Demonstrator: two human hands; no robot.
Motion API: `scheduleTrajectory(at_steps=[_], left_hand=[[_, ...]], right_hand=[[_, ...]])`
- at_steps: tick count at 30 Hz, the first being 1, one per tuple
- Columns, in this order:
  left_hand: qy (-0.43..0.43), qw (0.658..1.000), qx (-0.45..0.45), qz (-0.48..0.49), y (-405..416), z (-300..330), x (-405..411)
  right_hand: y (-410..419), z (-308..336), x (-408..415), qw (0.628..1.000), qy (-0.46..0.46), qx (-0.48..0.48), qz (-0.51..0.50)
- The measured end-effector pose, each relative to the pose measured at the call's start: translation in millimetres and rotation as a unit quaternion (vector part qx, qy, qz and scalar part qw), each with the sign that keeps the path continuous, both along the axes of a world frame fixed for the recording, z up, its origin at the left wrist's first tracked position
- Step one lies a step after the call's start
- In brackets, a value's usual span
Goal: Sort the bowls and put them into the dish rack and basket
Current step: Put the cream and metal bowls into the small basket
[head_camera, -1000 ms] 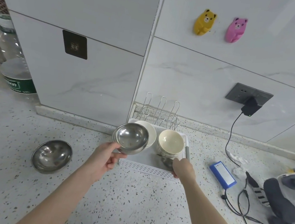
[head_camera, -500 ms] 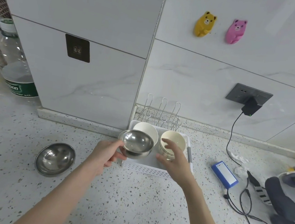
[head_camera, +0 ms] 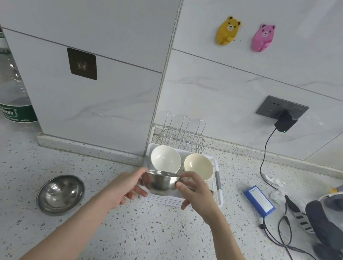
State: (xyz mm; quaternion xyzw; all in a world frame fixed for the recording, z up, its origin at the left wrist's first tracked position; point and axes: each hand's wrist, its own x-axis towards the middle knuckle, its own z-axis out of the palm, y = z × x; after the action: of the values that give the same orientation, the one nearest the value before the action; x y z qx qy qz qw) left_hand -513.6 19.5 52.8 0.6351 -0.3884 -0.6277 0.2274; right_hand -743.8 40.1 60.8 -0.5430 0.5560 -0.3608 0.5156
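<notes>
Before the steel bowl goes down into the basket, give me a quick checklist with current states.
1. Both hands on the small steel bowl: left hand and right hand grip its sides: ok.
2. Bowl upright: ok.
3. Bowl over the white basket: ok.
4. Free space at basket front: cannot tell, bowl hides it.
5. White bowl and cream bowls at the back, apart from it: ok.
6. Larger steel bowl still on counter: not ok.

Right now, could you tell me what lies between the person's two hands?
In the head view, a small steel bowl sits between the left hand and right hand, gripped at both sides above the white basket.
</notes>
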Motion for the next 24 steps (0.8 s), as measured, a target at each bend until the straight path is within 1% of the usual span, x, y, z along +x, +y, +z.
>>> scheduleTrajectory(at_steps=[6, 9, 12, 16, 19, 22, 24], left_hand=[[-0.069, 0.993, -0.096, -0.013, -8.4, -3.5, -7.8], [-0.096, 0.985, -0.135, -0.047, -12.1, -1.0, -8.5], [-0.098, 0.982, -0.133, -0.094, -15.1, 5.1, -8.1], [-0.091, 0.978, -0.121, -0.146, -18.9, 5.2, -6.2], [-0.104, 0.967, -0.138, -0.186, -22.7, 0.4, -7.6], [-0.094, 0.965, -0.164, -0.179, -27.4, -9.6, -10.1], [-0.134, 0.958, -0.185, -0.175, -31.4, -16.0, -10.7]], right_hand=[[-9.4, -1.9, -4.1, 0.998, 0.062, 0.013, 0.000], [-13.2, -1.2, -7.4, 0.995, 0.097, 0.025, 0.002], [-13.7, -3.2, -10.0, 0.992, 0.119, 0.035, -0.011], [-14.3, -8.9, -10.7, 0.991, 0.121, 0.051, -0.040], [-19.5, -10.1, -9.7, 0.987, 0.146, 0.052, -0.045], [-26.2, -12.3, -10.1, 0.985, 0.157, 0.053, -0.056], [-31.3, -14.4, -9.3, 0.983, 0.166, 0.053, -0.060]])
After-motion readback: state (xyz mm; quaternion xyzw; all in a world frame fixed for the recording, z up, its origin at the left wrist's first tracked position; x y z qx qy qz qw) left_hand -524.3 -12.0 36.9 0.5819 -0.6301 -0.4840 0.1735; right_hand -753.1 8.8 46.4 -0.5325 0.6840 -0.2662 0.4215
